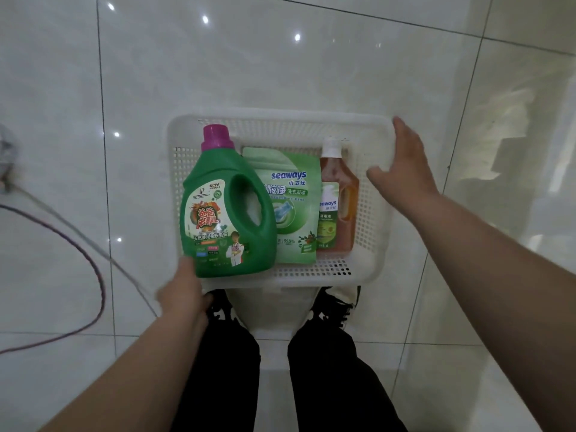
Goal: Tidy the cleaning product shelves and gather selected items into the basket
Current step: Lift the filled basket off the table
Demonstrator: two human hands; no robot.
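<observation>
A white perforated basket [371, 232] sits in front of my legs, over my shoes. Three products lie flat in it. On the left is a green detergent jug [240, 232] with a purple cap. A green Seaways pouch [293, 194] lies in the middle. An amber bottle [341, 226] with a white cap lies on the right. My left hand [184, 294] grips the basket's near left corner, its fingers hidden under the rim and jug. My right hand [405, 163] is spread with straight fingers at the basket's right rim; I cannot tell if it touches.
Glossy white floor tiles [280, 57] surround the basket. A dark cable [96, 275] and a pale cable [93, 244] curve across the floor on the left. My black trousers [327, 385] and black-and-white shoes [339, 304] are below the basket.
</observation>
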